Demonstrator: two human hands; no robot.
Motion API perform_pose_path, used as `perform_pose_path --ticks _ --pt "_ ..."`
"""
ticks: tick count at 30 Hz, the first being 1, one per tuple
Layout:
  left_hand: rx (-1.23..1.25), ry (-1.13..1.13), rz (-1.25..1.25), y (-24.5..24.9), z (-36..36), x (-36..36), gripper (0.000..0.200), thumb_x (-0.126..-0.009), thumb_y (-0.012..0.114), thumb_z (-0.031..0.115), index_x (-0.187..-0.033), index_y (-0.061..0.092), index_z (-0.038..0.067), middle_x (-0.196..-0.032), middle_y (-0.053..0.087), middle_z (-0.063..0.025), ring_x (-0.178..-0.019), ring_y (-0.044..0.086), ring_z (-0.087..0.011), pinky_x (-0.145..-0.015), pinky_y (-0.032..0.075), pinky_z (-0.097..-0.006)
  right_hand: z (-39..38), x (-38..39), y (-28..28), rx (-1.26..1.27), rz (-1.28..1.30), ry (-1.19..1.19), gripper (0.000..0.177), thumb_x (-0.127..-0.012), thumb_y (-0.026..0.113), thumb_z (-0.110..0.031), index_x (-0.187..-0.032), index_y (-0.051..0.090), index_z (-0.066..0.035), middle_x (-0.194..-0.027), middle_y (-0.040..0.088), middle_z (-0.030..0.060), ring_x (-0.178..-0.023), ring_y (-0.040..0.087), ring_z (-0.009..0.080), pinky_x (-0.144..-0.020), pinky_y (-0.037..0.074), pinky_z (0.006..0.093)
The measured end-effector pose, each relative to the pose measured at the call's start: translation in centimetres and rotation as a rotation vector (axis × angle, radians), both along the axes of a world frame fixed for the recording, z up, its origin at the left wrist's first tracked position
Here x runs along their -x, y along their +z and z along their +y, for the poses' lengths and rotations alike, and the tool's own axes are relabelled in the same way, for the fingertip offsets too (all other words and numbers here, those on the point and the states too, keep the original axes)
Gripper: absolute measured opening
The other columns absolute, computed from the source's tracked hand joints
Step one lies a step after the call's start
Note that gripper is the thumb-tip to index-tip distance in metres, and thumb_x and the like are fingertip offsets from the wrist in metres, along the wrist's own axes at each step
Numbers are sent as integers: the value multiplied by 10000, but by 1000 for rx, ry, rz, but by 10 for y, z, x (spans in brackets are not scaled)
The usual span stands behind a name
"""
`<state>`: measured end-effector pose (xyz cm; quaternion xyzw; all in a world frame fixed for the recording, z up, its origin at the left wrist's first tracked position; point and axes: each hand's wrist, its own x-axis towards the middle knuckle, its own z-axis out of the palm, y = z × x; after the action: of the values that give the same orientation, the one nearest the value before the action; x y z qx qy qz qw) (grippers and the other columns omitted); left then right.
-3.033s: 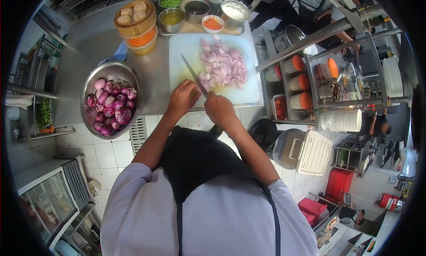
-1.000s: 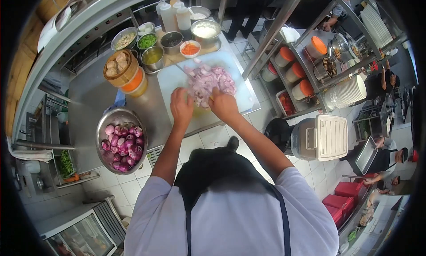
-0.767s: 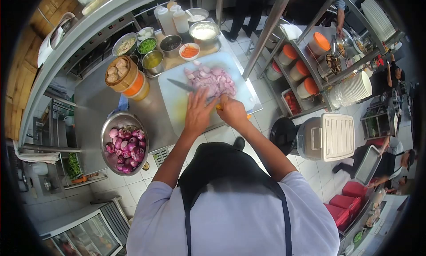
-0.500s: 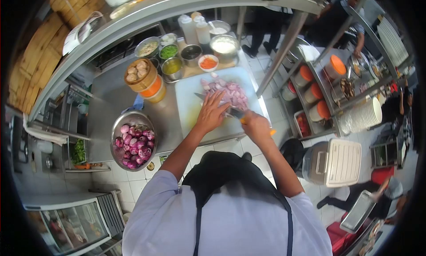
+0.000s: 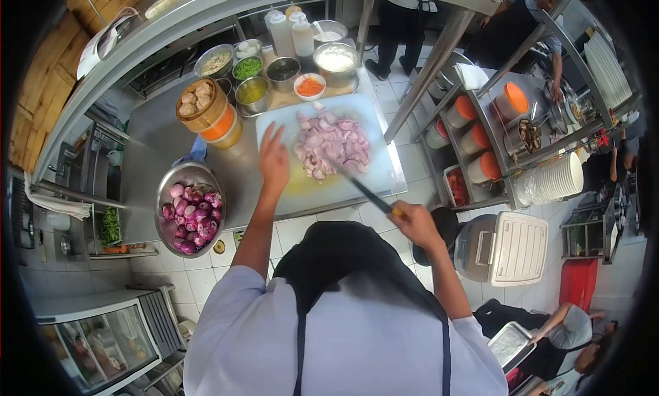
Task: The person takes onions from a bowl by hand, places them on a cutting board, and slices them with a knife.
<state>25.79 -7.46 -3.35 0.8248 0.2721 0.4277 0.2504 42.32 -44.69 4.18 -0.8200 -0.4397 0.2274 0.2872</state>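
My right hand [image 5: 414, 222] is closed round the yellow handle of a knife [image 5: 371, 195]. The long dark blade slants up and left, its tip at the near edge of a heap of chopped onions [image 5: 336, 143]. That heap of pale pink-purple pieces lies on a white cutting board [image 5: 274, 125]. My left hand [image 5: 274, 156] is raised over the board's left side, fingers apart, holding nothing. A metal bowl [image 5: 163, 224] of whole red onions [image 5: 195, 217] stands on the steel counter to the left.
A bamboo steamer [image 5: 206, 111] with dumplings stands behind the onion bowl. Along the back are bowls of green herbs [image 5: 248, 68] and orange shreds [image 5: 309, 86], plus squeeze bottles [image 5: 280, 32]. A metal post [image 5: 429, 73] rises at the right; co-workers [image 5: 528, 25] stand beyond.
My left hand has lifted off the onions and moved left. My right hand has drawn the knife back toward me and right, with the blade now extending up-left.
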Motion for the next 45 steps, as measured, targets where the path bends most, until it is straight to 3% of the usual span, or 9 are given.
perform_pose_path --ticks 6,13,22,26,30,34,39,42,45 --pt "65 215 35 22 -11 91 384 -950 576 3 -1316 684 46 -1458 597 -167 -1336 584 -364 -1145 441 -437 57 -17 -64 23 -133 273 204 -969 678 -267 -1054 677 -81 -803 718 210 -789 699 450 -738 539 550" --pt "36 418 9 43 -21 179 313 -967 597 31 -1260 709 36 -1385 644 -159 -1308 600 -358 -1127 447 -453 119 -38 -65 48 -348 246 272 -987 639 -265 -1087 634 -12 -803 711 246 -811 712 449 -756 551 565" --pt "-24 476 15 45 -32 202 290 -985 589 68 -1242 710 7 -1339 659 -182 -1269 617 -366 -1118 450 -455 118 -11 -52 -16 -256 133 263 -973 677 -300 -1007 646 -42 -819 720 235 -837 713 439 -765 544 563" --pt "-4 283 85 40 -33 146 287 -991 598 78 -1250 701 8 -1315 668 -179 -1234 633 -376 -1102 461 -450 110 11 -46 -73 -102 43 268 -972 692 -315 -1001 650 -52 -816 713 222 -833 697 449 -745 526 553" --pt "43 63 280 19 -37 72 444 -968 692 162 -1385 631 23 -1509 561 -198 -1392 533 -401 -1175 410 -471 94 33 -49 -135 46 -136 269 -986 690 -324 -1000 648 -58 -816 704 215 -826 683 454 -712 505 544" --pt "-315 -340 323 6 -74 8 691 -900 783 320 -1508 551 87 -1623 427 -217 -1520 366 -426 -1261 259 -573 56 46 -44 -203 -41 -312 248 -973 714 -285 -1056 669 -57 -818 703 207 -791 688 444 -688 520 525" --pt "-380 -819 472 -4 -132 -50 543 -937 721 247 -1450 616 104 -1640 405 -204 -1555 306 -420 -1267 233 -585 -6 44 -35 -213 -202 -476 250 -962 729 -250 -1096 681 -45 -840 710 194 -742 696 419 -662 538 503" --pt "-502 -710 499 -23 -122 -72 515 -927 704 172 -1434 635 112 -1622 411 -227 -1532 333 -430 -1257 238 -602 -32 44 -32 -164 -268 -536 234 -966 725 -235 -1093 683 -43 -875 723 185 -739 703 403 -649 545 485" --pt "-383 -603 356 15 -99 -70 490 -946 671 171 -1428 629 92 -1609 422 -234 -1508 362 -445 -1233 274 -597 -48 50 -41 -139 -360 -588 216 -968 720 -226 -1069 676 -41 -864 722 169 -727 704 388 -638 549 478"
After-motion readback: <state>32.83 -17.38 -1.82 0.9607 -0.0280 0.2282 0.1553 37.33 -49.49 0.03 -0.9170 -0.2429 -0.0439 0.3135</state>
